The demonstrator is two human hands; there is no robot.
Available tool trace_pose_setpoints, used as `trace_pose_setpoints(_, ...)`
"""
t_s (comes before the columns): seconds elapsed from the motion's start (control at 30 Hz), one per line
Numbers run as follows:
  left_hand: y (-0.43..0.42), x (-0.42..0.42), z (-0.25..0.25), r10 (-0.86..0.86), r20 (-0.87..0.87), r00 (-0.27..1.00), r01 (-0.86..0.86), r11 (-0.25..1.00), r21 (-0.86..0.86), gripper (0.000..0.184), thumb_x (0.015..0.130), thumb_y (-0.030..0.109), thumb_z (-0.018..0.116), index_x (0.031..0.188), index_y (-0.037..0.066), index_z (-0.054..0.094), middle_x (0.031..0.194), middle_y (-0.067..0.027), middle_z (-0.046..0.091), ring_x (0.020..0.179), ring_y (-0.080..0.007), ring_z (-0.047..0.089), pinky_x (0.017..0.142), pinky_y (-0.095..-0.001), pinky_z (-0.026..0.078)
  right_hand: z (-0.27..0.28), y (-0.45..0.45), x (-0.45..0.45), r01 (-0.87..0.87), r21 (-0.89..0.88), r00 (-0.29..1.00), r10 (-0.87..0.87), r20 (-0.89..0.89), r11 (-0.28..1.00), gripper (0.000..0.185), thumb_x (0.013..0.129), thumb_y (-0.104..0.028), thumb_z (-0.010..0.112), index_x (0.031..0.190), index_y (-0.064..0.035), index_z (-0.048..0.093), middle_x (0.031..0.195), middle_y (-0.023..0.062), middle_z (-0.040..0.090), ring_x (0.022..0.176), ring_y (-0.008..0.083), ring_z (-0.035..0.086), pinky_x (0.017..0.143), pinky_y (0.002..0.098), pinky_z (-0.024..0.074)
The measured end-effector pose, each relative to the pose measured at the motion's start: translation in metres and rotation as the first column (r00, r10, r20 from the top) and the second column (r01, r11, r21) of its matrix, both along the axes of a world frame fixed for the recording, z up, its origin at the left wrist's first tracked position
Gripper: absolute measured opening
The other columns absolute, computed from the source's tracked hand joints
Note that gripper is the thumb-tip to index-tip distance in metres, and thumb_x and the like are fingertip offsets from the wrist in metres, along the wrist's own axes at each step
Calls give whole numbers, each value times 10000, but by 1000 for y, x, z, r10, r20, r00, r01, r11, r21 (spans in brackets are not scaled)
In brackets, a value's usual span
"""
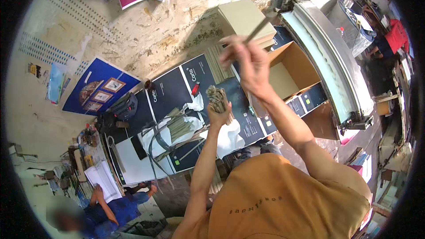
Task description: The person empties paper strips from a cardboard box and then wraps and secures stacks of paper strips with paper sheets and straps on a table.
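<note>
My left hand (218, 117) is wrapped round a bundle of thin grey-brown strips (216, 96), their ends pointing up above the table. My right hand (250, 64) is raised to the right of the bundle, with one thin dark strip (258, 29) sticking out of its fingers. The fingers are a little smeared by motion. More loose strips (181, 126) lie on white paper (228, 138) on the table, with dark bands (156, 144) draped over them. What the strips are made of, I cannot tell.
An open cardboard box (305, 64) and a stack of boards (241, 15) stand to the right, beside a large metal-edged machine (332, 57). Flat strips (217, 64), a red item (195, 89) and a black phone (138, 147) lie on the table. Another person (115, 208) sits at lower left.
</note>
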State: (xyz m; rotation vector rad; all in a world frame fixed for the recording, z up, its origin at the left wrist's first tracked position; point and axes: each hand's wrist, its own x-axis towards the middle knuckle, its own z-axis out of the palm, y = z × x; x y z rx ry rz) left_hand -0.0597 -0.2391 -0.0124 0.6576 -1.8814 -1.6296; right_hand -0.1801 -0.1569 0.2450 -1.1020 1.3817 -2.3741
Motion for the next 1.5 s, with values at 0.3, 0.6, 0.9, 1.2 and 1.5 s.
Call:
trace_pose_setpoints(0.3, -23, 1, 19, 303, -221, 927, -86, 745, 662, 468, 727, 52, 752, 1129, 16, 514, 1006, -65, 569, 897, -171, 575, 821, -312, 480, -214, 0, 39, -51, 789, 894, 379, -237, 612, 799, 909, -519, 480, 1417, 50, 243, 1440, 259, 281, 1325, 391, 283, 1095, 458, 246)
trace_pose_setpoints(0.6, -22, -8, -10, 223, -113, 968, -144, 866, 480, 699, 730, 123, 779, 1285, -21, 378, 1160, -140, 523, 999, -229, 574, 840, -354, 497, -246, -1, 27, -273, 724, 913, 408, -13, 633, 1116, 557, -282, 819, 1446, -56, 184, 1213, 252, 548, 1070, 394, 580, 948, 416, 454)
trace_pose_setpoints(0.9, -19, -7, 2, 118, -125, 985, -97, 983, 156, 656, 726, 117, 794, 1240, -44, 418, 1121, -134, 548, 994, -212, 563, 887, -337, 459, -262, -8, 30, -206, 768, 956, 292, 26, 606, 632, 617, -296, 773, 1133, 14, 580, 1047, 238, 650, 989, 355, 636, 848, 416, 495)
trace_pose_setpoints(1.2, -38, -20, 83, -131, -362, 923, 97, 989, -110, 556, 719, 54, 781, 1171, -21, 467, 1050, -106, 602, 942, -167, 593, 897, -333, 468, -213, -38, 22, -60, 486, 968, 170, -184, 872, 499, 680, -199, 713, 1106, 10, 560, 989, 200, 657, 934, 350, 654, 804, 402, 514)
trace_pose_setpoints(1.5, -30, 0, 6, -63, -191, 980, 54, 997, -53, 847, 645, 44, 833, 1346, 19, 360, 1123, -118, 582, 989, -184, 579, 879, -321, 489, -281, -24, 39, -13, 646, 966, 176, -189, 764, 451, 742, -239, 673, 1145, -65, 569, 1003, 149, 630, 925, 377, 630, 794, 412, 512)
